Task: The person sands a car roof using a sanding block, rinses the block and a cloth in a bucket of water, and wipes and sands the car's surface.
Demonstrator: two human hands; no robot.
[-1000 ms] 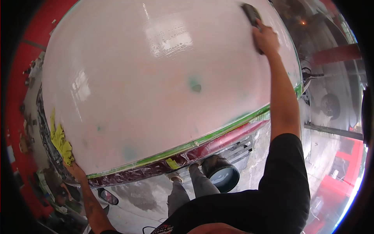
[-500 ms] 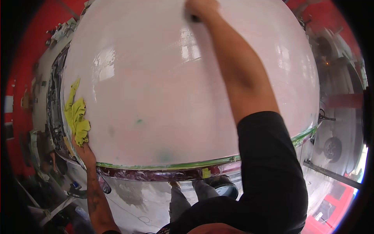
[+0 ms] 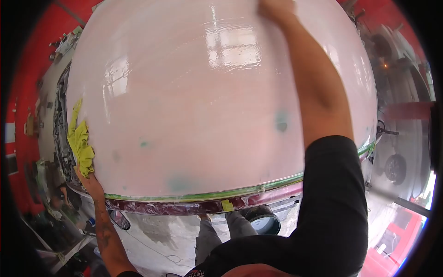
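A broad, curved car panel (image 3: 198,129), pale pinkish-white and wet, fills the middle of the head view, with several greenish patches showing through. At its left edge my left hand (image 3: 91,183) is closed on a crumpled yellow-green cloth (image 3: 83,145), which lies along that edge. My right arm reaches far across the panel. At the top of the view my right hand (image 3: 277,10) is against the wet surface, smeared by motion and partly cut off. Its fingers look closed, but what is under them cannot be made out now.
Green masking tape (image 3: 184,198) runs along the near edge, above a dark red strip (image 3: 161,206). A dark bucket (image 3: 265,221) with liquid stands on the floor by my legs. A thin cord (image 3: 161,254) lies on the floor. Another vehicle's wheel (image 3: 395,168) shows at right.
My right hand has moved rightward across the far part of the panel; a dark thing visible under it before is now hidden. My left hand still holds the cloth. The view has shifted slightly.
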